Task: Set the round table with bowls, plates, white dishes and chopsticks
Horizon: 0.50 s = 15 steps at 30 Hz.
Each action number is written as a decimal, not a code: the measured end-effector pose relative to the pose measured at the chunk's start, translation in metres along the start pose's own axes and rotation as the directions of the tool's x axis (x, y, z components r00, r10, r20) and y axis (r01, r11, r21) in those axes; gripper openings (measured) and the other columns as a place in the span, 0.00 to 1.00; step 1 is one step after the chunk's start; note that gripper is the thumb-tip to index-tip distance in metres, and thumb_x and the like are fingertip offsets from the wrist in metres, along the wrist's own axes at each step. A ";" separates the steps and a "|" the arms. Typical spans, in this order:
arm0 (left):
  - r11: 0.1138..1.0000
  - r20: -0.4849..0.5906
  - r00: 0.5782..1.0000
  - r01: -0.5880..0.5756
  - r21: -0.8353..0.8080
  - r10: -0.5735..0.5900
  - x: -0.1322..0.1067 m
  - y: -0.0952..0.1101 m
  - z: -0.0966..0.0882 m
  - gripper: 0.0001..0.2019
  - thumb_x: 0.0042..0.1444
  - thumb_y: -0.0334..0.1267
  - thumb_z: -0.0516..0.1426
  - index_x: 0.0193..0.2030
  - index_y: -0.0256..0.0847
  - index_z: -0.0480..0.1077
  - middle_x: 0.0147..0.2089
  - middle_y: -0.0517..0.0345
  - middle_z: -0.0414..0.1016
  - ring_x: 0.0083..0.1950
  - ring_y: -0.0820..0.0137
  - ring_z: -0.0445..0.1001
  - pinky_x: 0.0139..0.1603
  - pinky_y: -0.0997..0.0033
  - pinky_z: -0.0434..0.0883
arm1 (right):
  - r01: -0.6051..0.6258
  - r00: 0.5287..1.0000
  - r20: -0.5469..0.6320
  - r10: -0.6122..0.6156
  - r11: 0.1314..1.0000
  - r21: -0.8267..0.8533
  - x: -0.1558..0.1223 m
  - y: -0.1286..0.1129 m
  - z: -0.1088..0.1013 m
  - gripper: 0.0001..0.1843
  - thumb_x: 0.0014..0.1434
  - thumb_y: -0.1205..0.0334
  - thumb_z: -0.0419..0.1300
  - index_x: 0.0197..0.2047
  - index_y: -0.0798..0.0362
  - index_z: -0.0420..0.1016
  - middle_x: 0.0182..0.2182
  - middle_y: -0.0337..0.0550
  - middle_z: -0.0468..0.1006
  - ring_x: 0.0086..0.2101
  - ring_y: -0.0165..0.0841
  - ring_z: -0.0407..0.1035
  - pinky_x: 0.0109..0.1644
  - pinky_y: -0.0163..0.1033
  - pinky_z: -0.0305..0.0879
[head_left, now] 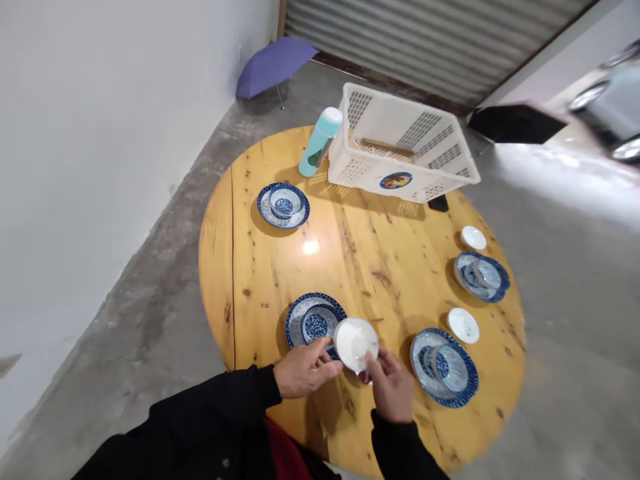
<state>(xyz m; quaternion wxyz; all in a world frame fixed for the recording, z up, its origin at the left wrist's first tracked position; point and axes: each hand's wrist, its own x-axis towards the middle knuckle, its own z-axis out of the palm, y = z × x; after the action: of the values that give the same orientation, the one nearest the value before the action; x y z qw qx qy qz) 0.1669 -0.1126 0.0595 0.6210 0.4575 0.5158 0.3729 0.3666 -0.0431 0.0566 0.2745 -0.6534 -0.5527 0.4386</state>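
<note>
A small white dish (356,341) is held tilted above the round table. My right hand (393,387) grips its lower right edge, with the thumb over the rim and the other fingers underneath. Beside the dish's left edge is my left hand (309,368), fingers apart and loosely bent; whether the fingertips touch the rim I cannot tell. Just behind that hand sits a blue-patterned plate (296,319) with a matching bowl (317,323) in it. To the right of my right hand, another blue-rimmed plate (467,390) carries a patterned bowl (450,367).
White dishes (463,325) and another plate-and-bowl set (483,277) line the table's right side. One more blue plate (283,223) holds a bowl at the far left. A white plastic crate (360,180) and a turquoise flask (316,143) stand at the back of the wooden table (320,273).
</note>
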 end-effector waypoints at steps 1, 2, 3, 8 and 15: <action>0.999 0.015 1.000 -0.010 0.032 0.009 -0.003 -0.002 0.001 0.21 0.62 0.50 0.53 0.55 0.38 0.65 0.37 0.55 0.78 0.34 0.69 0.73 0.34 0.73 0.66 | -0.021 1.000 0.003 0.021 1.000 0.004 -0.018 0.002 0.003 0.22 0.48 0.42 0.64 0.36 0.53 0.75 0.17 0.38 0.74 0.16 0.35 0.67 0.20 0.38 0.65; 0.998 0.023 1.000 -0.017 0.066 0.015 -0.007 -0.004 0.002 0.19 0.62 0.50 0.52 0.52 0.39 0.66 0.36 0.56 0.77 0.34 0.69 0.73 0.34 0.73 0.65 | -0.039 0.999 -0.004 0.040 0.999 0.006 -0.033 0.006 0.007 0.22 0.49 0.41 0.64 0.36 0.53 0.75 0.17 0.39 0.74 0.16 0.36 0.67 0.20 0.39 0.65; 0.995 0.024 1.000 -0.019 0.098 0.017 -0.012 -0.007 0.003 0.17 0.62 0.50 0.52 0.49 0.40 0.67 0.35 0.56 0.76 0.33 0.69 0.72 0.33 0.73 0.64 | -0.054 0.998 -0.015 0.054 0.999 0.005 -0.047 0.009 0.010 0.23 0.49 0.41 0.64 0.36 0.52 0.75 0.17 0.39 0.75 0.17 0.36 0.68 0.21 0.39 0.66; 0.974 -0.006 0.999 0.033 0.225 -0.033 -0.041 -0.019 0.007 0.10 0.63 0.45 0.49 0.42 0.41 0.66 0.32 0.58 0.74 0.33 0.68 0.70 0.36 0.71 0.63 | -0.080 0.995 -0.061 0.082 0.996 0.033 -0.092 0.024 0.024 0.24 0.49 0.39 0.63 0.36 0.52 0.73 0.20 0.40 0.77 0.17 0.36 0.69 0.22 0.39 0.68; 0.956 -0.144 0.987 0.110 0.273 -0.073 -0.082 -0.026 0.019 0.10 0.62 0.43 0.47 0.35 0.41 0.63 0.28 0.60 0.68 0.30 0.70 0.66 0.34 0.71 0.61 | -0.023 0.999 0.035 0.017 0.984 0.177 -0.130 0.033 0.039 0.20 0.52 0.40 0.61 0.34 0.49 0.71 0.18 0.38 0.75 0.16 0.36 0.68 0.20 0.38 0.67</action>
<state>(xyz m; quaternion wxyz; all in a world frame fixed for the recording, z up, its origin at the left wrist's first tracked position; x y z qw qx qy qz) 0.1693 -0.2005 0.0605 0.5309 0.4905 0.6242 0.2964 0.3479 -0.1805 0.0461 0.3179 -0.6243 -0.5094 0.4998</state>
